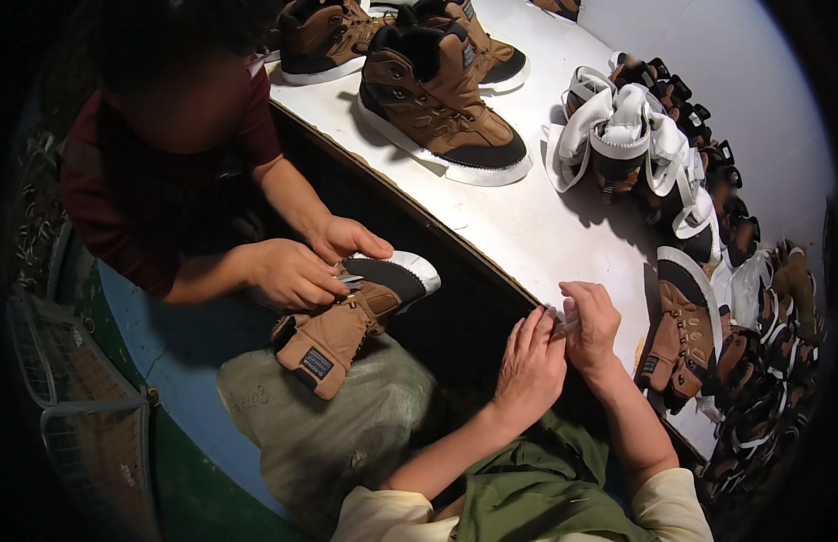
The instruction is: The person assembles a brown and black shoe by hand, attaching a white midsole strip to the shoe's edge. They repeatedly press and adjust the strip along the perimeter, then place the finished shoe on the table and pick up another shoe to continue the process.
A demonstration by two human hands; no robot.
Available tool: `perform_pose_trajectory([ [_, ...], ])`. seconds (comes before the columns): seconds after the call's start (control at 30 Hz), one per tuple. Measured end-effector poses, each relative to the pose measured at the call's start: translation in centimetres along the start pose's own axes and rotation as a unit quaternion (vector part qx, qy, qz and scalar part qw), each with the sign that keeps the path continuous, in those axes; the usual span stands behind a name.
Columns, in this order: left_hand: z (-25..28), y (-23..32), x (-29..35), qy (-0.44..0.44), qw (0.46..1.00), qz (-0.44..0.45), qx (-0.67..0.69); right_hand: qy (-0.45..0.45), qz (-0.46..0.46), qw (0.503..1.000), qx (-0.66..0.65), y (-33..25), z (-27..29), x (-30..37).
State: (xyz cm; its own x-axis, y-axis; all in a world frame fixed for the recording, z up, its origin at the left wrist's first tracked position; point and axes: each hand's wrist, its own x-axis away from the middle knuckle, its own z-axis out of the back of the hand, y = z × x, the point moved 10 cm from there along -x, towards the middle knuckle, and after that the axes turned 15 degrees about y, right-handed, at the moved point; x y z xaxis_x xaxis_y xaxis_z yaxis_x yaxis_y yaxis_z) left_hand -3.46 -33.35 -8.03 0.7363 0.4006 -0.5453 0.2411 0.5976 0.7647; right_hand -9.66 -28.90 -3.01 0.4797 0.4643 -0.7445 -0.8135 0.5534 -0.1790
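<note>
My left hand and my right hand meet at the near edge of the white table. Fingers of both are bent together around something small and pale, too slight to name. A brown and black boot upper with a white rim lies on the table to the right of my right hand. Across from me on the left, another person's hand works a small metal tool at a similar boot upper, which rests on a greenish sack. That person's other hand touches the upper near its toe.
Several finished-looking brown boot uppers stand along the far side of the table. A cluster of white-lined uppers sits toward the right. Beyond it, many more are heaped. Wire baskets stand at the far left.
</note>
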Motion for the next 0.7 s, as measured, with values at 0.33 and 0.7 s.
perform_pose_trajectory([
  [0.33, 1.2, -0.6, 0.1, 0.017, 1.0, 0.012, 0.012, -0.025, -0.106, 0.989, -0.099, -0.6, -1.3, 0.2],
  [0.7, 18.3, -7.4, 6.5, 0.329, 0.929, 0.149, -0.086, -0.201, -0.312, 0.901, -0.224, -3.5, -11.4, 4.7],
])
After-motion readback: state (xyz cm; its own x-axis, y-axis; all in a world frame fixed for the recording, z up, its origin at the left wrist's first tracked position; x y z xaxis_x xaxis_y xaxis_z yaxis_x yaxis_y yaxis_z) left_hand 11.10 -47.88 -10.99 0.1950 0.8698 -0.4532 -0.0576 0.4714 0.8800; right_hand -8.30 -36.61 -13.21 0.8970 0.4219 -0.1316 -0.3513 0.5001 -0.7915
